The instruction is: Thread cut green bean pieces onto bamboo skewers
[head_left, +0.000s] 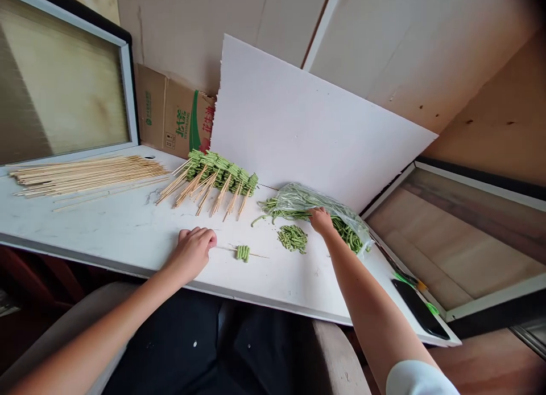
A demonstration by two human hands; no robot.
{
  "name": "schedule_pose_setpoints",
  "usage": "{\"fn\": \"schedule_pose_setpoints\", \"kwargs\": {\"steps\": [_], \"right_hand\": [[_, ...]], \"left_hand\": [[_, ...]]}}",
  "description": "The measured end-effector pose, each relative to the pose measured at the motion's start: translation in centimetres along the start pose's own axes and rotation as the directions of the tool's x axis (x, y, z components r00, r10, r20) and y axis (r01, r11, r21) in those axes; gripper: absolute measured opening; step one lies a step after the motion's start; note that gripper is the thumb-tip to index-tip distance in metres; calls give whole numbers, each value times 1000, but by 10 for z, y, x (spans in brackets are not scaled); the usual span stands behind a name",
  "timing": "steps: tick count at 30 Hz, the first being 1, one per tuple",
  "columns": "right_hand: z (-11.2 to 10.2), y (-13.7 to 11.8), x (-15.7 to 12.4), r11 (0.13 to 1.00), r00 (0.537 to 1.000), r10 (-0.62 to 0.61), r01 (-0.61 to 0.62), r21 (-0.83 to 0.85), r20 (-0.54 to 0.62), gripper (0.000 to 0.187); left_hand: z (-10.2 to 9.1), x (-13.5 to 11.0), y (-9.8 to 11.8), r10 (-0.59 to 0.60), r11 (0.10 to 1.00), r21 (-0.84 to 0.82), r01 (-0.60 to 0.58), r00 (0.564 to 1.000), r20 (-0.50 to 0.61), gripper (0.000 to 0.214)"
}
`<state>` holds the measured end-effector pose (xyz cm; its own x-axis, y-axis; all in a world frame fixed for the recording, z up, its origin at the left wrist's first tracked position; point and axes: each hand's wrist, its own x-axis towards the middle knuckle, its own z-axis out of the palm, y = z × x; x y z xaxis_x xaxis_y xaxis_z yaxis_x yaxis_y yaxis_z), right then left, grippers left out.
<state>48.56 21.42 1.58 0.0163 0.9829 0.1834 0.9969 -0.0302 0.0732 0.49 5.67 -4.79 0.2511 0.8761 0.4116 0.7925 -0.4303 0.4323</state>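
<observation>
My left hand is closed round one end of a thin wooden skewer, low over the table's front part. Several short pieces of green bean are threaded side by side on that skewer, and its tip sticks out past them to the right. My right hand reaches to the long green beans, its fingers bent in on them at the open side of a clear plastic bag. The hand's back partly hides the fingertips. Between my hands lies a small heap of cut bean pieces.
Finished-looking bean skewers are stacked at the back, sticks toward me. Bare skewers lie at the left. A carton and a white board stand behind. A dark phone rests at the right edge of the white table.
</observation>
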Motion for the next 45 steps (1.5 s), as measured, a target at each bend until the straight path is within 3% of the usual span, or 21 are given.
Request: {"fn": "schedule_pose_setpoints", "kwargs": {"steps": [4, 8, 17, 20, 25, 28, 32, 38, 41, 45], "right_hand": [[-2, 1, 21, 989, 999, -31, 35, -144, 26, 40], [-11, 9, 35, 974, 993, -100, 111, -197, 64, 21], [-50, 57, 40, 969, 985, -174, 170, -178, -6, 35], [-68, 69, 42, 985, 987, -140, 131, -117, -81, 34], [-83, 68, 53, 991, 989, -117, 122, 51, -91, 27], [-81, 62, 56, 987, 985, -100, 116, 109, -144, 26], [-76, 61, 55, 968, 963, -75, 133, 213, -260, 21], [-100, 63, 59, 942, 919, 18, 116, 315, -394, 12], [-118, 59, 64, 929, 908, 22, 137, 345, -419, 12], [-129, 50, 70, 927, 900, 34, 134, 351, -434, 12]], "left_hand": [[-1, 0, 1, -4, 1000, -14, 4, 1000, 5, 24], [-4, 1, 3, 23, 1000, 21, -22, 1000, -6, 24], [-13, 13, 4, 88, 995, 41, -88, 996, -13, 15], [-22, 41, 7, 191, 981, 23, -191, 981, -9, 18], [-24, 123, 33, 351, 933, 57, -357, 932, 84, 21], [-5, 173, 58, 450, 880, 50, -471, 864, 224, 35], [35, 223, 86, 450, 868, 73, -491, 841, 302, 47], [78, 279, 120, 469, 863, 58, -502, 839, 276, 54], [93, 304, 133, 468, 865, 33, -501, 828, 309, 61], [110, 325, 142, 430, 893, -12, -451, 844, 321, 63]]}}
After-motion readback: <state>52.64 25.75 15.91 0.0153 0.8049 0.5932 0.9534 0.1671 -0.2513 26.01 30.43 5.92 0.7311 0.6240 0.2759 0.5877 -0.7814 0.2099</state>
